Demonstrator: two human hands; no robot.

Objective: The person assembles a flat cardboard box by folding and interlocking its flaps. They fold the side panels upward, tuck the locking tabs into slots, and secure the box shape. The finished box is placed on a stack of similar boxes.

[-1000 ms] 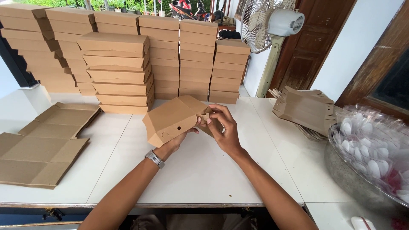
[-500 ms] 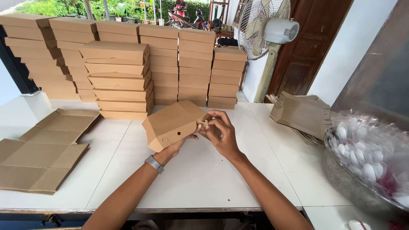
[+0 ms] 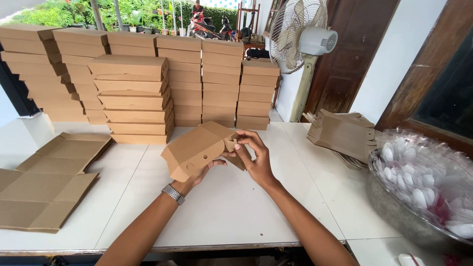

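Gripping a half-folded cardboard box (image 3: 199,148), both hands (image 3: 253,160), stacked boxes (image 3: 133,98) behind, flat blanks (image 3: 44,197) beside.

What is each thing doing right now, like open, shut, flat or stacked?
Cardboard box: half folded, held above the table.
Left hand: gripping the box from below.
Right hand: pinching a side flap.
Finished boxes: closed, stacked.
Flat cardboard: unfolded, piled.
Fan: upright.

Stacks of brown boxes (image 3: 133,93), flat cardboard sheets (image 3: 47,184), white fan (image 3: 300,37), bowl of plastic spoons (image 3: 423,187)
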